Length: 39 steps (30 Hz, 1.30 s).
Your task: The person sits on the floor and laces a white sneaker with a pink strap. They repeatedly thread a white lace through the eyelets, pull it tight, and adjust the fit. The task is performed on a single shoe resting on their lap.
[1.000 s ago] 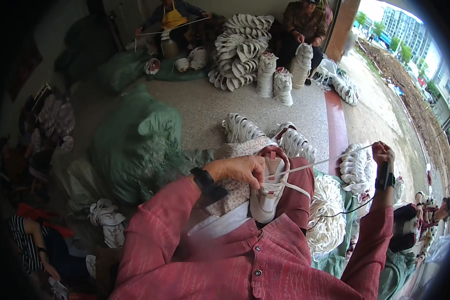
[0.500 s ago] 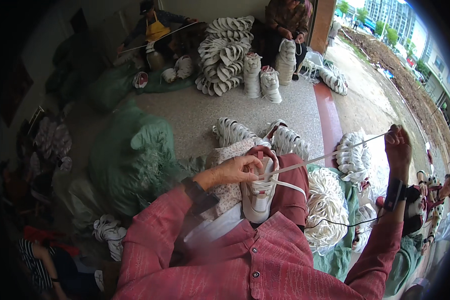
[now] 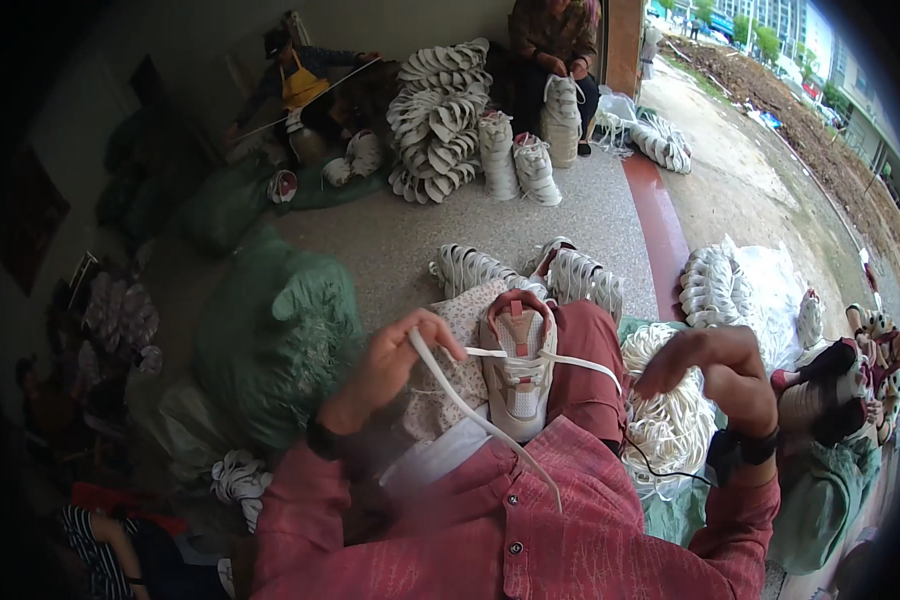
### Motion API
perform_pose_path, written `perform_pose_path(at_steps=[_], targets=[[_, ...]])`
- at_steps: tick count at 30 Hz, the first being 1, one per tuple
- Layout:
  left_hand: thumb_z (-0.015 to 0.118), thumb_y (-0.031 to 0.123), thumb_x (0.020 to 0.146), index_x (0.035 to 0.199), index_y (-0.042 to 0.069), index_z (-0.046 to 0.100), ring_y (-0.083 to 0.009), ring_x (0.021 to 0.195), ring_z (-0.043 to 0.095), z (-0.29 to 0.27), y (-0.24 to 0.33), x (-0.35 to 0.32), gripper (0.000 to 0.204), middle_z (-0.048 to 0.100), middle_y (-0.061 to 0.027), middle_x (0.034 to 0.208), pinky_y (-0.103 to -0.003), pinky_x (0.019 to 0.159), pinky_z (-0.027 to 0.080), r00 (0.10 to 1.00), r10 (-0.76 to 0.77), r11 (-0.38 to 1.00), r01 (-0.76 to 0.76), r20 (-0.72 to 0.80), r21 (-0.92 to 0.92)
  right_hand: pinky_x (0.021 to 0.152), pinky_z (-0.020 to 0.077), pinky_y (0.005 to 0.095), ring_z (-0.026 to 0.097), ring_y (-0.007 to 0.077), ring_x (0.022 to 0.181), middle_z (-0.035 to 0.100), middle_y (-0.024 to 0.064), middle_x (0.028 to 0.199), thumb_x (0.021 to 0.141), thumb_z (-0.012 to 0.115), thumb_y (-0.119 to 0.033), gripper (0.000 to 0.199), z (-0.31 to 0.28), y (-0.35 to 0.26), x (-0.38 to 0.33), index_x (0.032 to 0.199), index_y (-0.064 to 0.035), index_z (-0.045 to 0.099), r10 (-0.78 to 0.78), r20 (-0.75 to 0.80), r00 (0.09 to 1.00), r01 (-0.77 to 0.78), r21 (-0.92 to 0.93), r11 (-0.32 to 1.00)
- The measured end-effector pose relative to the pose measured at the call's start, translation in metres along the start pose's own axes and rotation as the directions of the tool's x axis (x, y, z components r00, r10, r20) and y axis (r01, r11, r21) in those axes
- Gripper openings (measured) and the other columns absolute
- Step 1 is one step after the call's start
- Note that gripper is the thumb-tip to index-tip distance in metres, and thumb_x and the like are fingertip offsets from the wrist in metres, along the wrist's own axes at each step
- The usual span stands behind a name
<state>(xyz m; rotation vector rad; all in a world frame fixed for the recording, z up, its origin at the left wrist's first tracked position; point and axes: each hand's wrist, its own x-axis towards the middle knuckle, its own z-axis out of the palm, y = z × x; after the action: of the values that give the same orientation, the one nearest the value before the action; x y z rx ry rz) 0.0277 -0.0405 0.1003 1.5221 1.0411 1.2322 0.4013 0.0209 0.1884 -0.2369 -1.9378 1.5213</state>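
Note:
A white and pink shoe upper [image 3: 520,375] rests toe toward me on my lap, partly laced across its tongue. My left hand [image 3: 395,360] is beside it, closed on a white shoelace [image 3: 470,410]. One stretch of that lace enters the shoe; its tail hangs down over my shirt. Another lace end [image 3: 585,363] leaves the shoe's right side across my knee. My right hand [image 3: 715,375], slightly blurred, hovers with bent, parted fingers above a bundle of white laces [image 3: 665,435], near that end.
Rows of stacked shoe uppers [image 3: 480,270] lie beyond my knees. A green sack [image 3: 275,335] stands at left. Across the floor, two people handle laces beside a tall pile of uppers [image 3: 438,130]. More uppers [image 3: 715,287] and clear plastic lie at right.
My right hand has come down and inward from far right, and the lace it stretched is no longer taut. My left hand has moved left off the shoe, drawing lace with it.

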Motion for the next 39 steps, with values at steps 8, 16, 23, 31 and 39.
perform_pose_path(at_steps=[8,16,23,31,39], targets=[[0.040,0.027,0.108,0.122,0.006,0.052,-0.0069,0.051,0.036,-0.099,-0.002,-0.124,0.028,0.037,0.0033,0.063,-0.026,0.062,0.044,0.837,-0.017,0.893,-0.233,-0.547,-0.385,0.090,0.0412,0.0430,0.055,0.0329,0.100,0.060,0.0152,0.102,0.094,0.061,-0.028,0.026,0.022,0.204,0.011,0.091,-0.0026,0.066,0.015,-0.007,1.000,-0.013,-0.866,0.500],[0.037,0.027,0.109,0.122,0.008,0.053,-0.0054,0.046,0.026,-0.115,-0.041,-0.174,0.028,0.031,0.0037,0.061,-0.021,0.042,0.026,0.725,-0.191,0.778,-0.299,-0.661,-0.552,0.089,0.0411,0.0260,0.054,0.0109,0.097,0.062,0.0054,0.102,0.101,0.053,-0.028,0.034,0.009,0.137,-0.001,0.117,-0.0003,0.067,0.396,-0.299,0.868,-0.393,0.072,0.917],[0.046,0.031,0.106,0.102,0.007,0.059,-0.0047,0.049,0.037,-0.112,-0.041,-0.104,0.027,0.043,0.0046,0.065,-0.021,0.045,0.031,0.855,-0.290,0.877,0.059,-0.430,-0.476,0.096,0.0399,0.0406,0.051,0.0191,0.080,0.053,0.0026,0.081,0.104,0.048,-0.026,0.027,-0.068,0.120,-0.061,0.082,-0.0090,0.051,0.115,-0.604,0.789,0.485,0.726,0.488],[0.055,0.032,0.102,0.110,0.002,0.064,-0.0084,0.086,0.060,-0.029,-0.081,0.040,0.032,0.065,-0.0026,0.095,-0.024,0.075,0.049,0.971,-0.237,0.970,0.236,-0.030,-0.053,0.080,0.0496,0.0350,0.061,0.0197,0.086,0.066,0.0113,0.102,0.100,0.058,-0.015,0.019,-0.161,0.126,-0.192,0.111,0.0003,0.062,0.338,-0.824,0.456,0.622,0.566,0.541],[0.075,0.044,0.082,0.100,0.002,0.070,-0.0217,0.091,0.064,0.015,-0.114,0.106,0.046,0.067,-0.0106,0.097,-0.033,0.080,0.049,0.958,-0.229,0.771,0.071,0.172,0.632,0.061,0.0438,0.0182,0.052,0.0033,0.069,0.066,0.0040,0.100,0.097,0.062,-0.010,0.035,-0.085,0.137,-0.098,0.130,0.0003,0.054,0.264,-0.857,0.442,-0.020,0.285,0.958]])
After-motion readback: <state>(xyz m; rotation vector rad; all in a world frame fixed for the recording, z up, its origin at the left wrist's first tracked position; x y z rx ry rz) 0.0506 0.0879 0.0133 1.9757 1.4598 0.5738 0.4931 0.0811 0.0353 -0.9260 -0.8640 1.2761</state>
